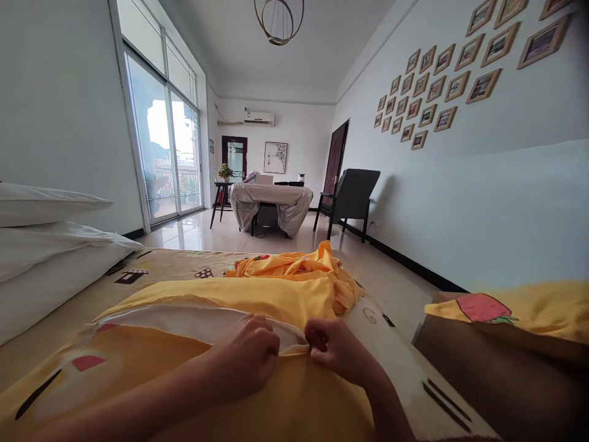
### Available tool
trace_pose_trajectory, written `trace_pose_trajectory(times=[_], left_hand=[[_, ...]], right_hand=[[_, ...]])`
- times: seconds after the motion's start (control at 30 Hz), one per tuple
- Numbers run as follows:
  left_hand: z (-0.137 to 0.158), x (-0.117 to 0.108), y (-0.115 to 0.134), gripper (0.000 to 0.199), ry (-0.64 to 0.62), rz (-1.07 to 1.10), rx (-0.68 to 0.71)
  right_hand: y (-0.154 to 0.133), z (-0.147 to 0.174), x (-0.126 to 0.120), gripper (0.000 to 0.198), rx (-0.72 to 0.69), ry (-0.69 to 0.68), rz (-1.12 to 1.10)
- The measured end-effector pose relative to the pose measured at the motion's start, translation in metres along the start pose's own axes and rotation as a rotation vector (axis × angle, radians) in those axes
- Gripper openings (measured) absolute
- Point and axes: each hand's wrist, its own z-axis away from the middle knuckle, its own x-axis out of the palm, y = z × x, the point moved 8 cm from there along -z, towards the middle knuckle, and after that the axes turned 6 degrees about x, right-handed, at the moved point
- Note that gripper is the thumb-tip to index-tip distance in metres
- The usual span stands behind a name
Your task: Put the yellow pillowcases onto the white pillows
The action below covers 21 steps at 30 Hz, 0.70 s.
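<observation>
A yellow pillowcase (230,291) with a printed cartoon pattern lies in front of me, its long opening gaping toward the left. Through the gap shows a white pillow (179,319). My left hand (253,350) is closed in a fist at the near edge of the opening, with the cloth there. At the right end of the opening, my right hand (338,350) pinches the pillowcase's edge between thumb and fingers. Whether a zip pull is in those fingers is hidden. Behind the pillowcase lies a crumpled heap of orange-yellow cloth (299,264).
Everything rests on a beige patterned mat (386,344). White pillows (59,245) are stacked at the left. A yellow cloth with a strawberry print (543,310) hangs over something at the right. Farther back stand a covered table (276,195) and a dark chair (354,193).
</observation>
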Motion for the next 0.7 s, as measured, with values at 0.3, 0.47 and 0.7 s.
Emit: trace_pose_trajectory(times=[0.3, 0.47, 0.7], left_hand=[[-0.046, 0.008, 0.014, 0.020, -0.058, -0.089, 0.047], [-0.052, 0.013, 0.018, 0.025, -0.033, -0.095, 0.216], [-0.046, 0.014, 0.027, 0.019, -0.040, -0.323, 0.437]], right_hand=[[-0.001, 0.001, -0.008, 0.012, -0.047, 0.040, -0.044], [0.002, 0.001, -0.014, 0.010, -0.022, 0.051, -0.129], [0.009, -0.002, -0.009, 0.009, 0.018, 0.028, -0.139]])
